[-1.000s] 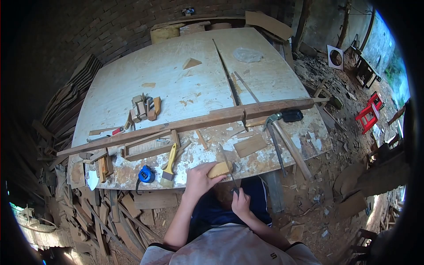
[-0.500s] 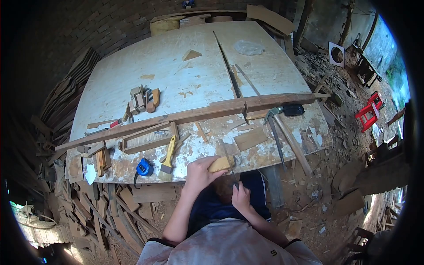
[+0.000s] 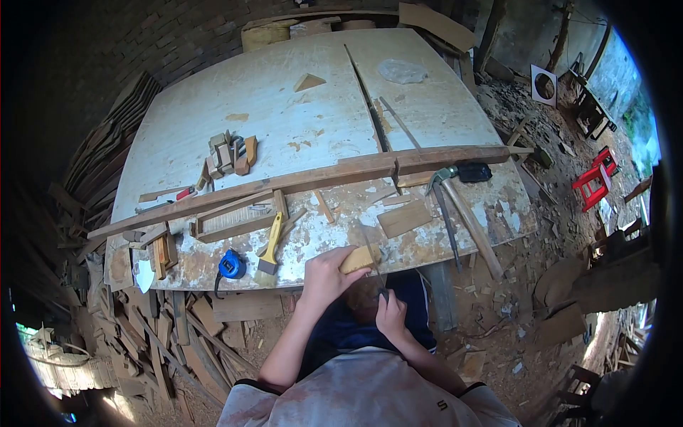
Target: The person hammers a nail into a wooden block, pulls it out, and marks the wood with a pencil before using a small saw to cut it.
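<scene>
My left hand (image 3: 329,273) is closed around a small light wood block (image 3: 360,259) at the front edge of the worktable (image 3: 299,85). In my right hand (image 3: 391,313), the fingers are wrapped round the dark handle of a long thin file-like tool (image 3: 374,260). Its narrow blade points away from me and lies against the right end of the block; I cannot make out the blade's exact kind. Beyond my left hand lie a yellow-handled brush (image 3: 272,245) and a blue tape measure (image 3: 231,265). A flat wood piece (image 3: 405,219) rests beyond the tool.
A long wooden beam (image 3: 306,185) crosses the table. To the right, a hammer (image 3: 469,228) overhangs the front edge beside a dark metal bar (image 3: 446,220). Small wood blocks (image 3: 229,155) sit at left, near an open wooden frame (image 3: 238,219). Scrap wood (image 3: 167,349) covers the floor.
Both hands, with the block and the file-like tool, sit slightly farther right in view. The tool is still against the block's right end. The whole view has shifted a little.
</scene>
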{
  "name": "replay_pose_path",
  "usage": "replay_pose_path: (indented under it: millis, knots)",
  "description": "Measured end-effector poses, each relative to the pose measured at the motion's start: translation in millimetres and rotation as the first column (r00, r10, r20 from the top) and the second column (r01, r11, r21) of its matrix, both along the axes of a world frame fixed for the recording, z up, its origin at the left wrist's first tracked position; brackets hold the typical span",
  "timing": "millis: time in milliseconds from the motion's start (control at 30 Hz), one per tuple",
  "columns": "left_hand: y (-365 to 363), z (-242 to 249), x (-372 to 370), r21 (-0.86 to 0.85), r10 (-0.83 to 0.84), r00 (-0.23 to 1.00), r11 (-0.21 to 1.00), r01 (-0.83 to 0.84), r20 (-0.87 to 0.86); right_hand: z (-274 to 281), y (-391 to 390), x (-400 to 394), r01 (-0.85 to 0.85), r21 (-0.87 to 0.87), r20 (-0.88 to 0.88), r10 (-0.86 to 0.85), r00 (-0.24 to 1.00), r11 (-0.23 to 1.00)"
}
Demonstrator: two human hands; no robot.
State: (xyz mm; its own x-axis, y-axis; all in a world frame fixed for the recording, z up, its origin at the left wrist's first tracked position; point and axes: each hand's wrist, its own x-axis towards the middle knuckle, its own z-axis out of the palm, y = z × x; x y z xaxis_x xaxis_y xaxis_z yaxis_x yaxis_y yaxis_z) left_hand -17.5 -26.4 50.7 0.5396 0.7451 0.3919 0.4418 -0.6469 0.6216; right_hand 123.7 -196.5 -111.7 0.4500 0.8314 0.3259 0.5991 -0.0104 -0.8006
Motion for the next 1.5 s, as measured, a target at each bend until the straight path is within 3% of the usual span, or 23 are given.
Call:
replay_pose_path:
  millis: [200,300,400,933,1100,1300,1400,1500]
  knots:
    - [-2.1,0.1,1.0,-0.006,0.022,1.0,1.0,-0.022,-0.01,4.6,-2.5,1.1,-0.001,0.006,0.019,0.001,1.0,1.0]
    - [-2.0,-1.3,0.9,-0.012,0.019,1.0,1.0,-0.019,0.02,-19.4,-10.7,0.1,0.04,0.063,0.116,-0.047,0.992,0.997]
    - [-2.7,0.4,1.4,-0.012,0.022,1.0,1.0,-0.022,0.014,-0.9,-0.7,3.2,-0.023,0.009,0.034,0.023,0.999,1.0]
    - [-2.2,0.2,2.1,-0.017,0.01,1.0,1.0,-0.01,0.007,3.8,7.6,2.2,0.024,-0.009,0.028,-0.024,0.999,1.0]
    - [0.1,-2.9,1.6,-0.003,-0.009,1.0,1.0,0.009,0.006,-19.8,0.2,3.6,0.024,-0.014,0.054,-0.024,0.998,1.0]
    - [-1.1,1.7,3.6,-0.044,0.007,1.0,0.999,-0.008,-0.025,-1.3,5.0,4.3,0.023,-0.049,0.041,-0.021,0.999,0.999]
    - [0.0,-0.1,3.9,-0.006,0.003,1.0,1.0,-0.003,0.001,-22.6,-6.4,3.8,0.022,-0.037,0.065,-0.02,0.998,0.999]
    - [0.9,-7.0,4.1,0.025,-0.001,1.0,1.0,0.001,0.018,-6.9,0.4,6.6,0.005,-0.05,0.023,-0.004,1.0,0.999]
